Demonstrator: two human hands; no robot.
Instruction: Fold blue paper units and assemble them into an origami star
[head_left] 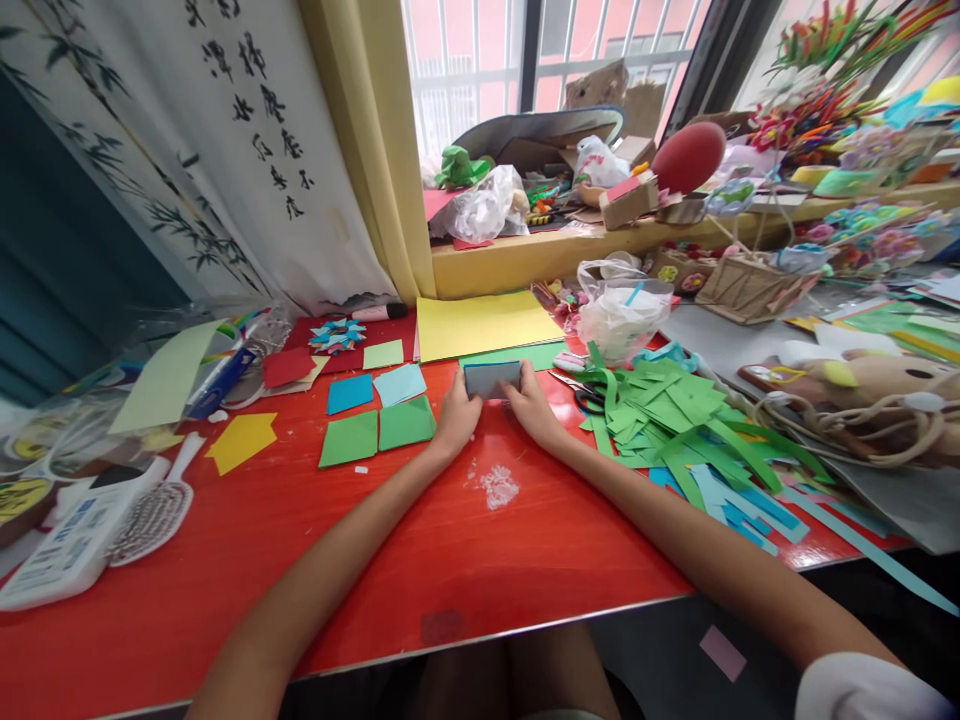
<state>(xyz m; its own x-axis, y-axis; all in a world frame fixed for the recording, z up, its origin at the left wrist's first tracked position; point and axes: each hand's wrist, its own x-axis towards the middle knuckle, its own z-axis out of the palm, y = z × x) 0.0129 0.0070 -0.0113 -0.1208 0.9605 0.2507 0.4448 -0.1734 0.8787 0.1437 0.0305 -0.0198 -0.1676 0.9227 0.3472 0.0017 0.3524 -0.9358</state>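
Head camera looks down on a red desk (450, 560). At the centre of the frame the left hand (456, 415) and right hand (530, 405) each pinch one end of a small grey-blue folded paper (491, 378), which rests on the desk. Green squares (379, 432) lie just to its left, and green strips (660, 410) are piled to its right.

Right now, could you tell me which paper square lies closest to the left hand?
The dark green square below the pale blue one; it lies just beside the left hand, its green twin farther off.
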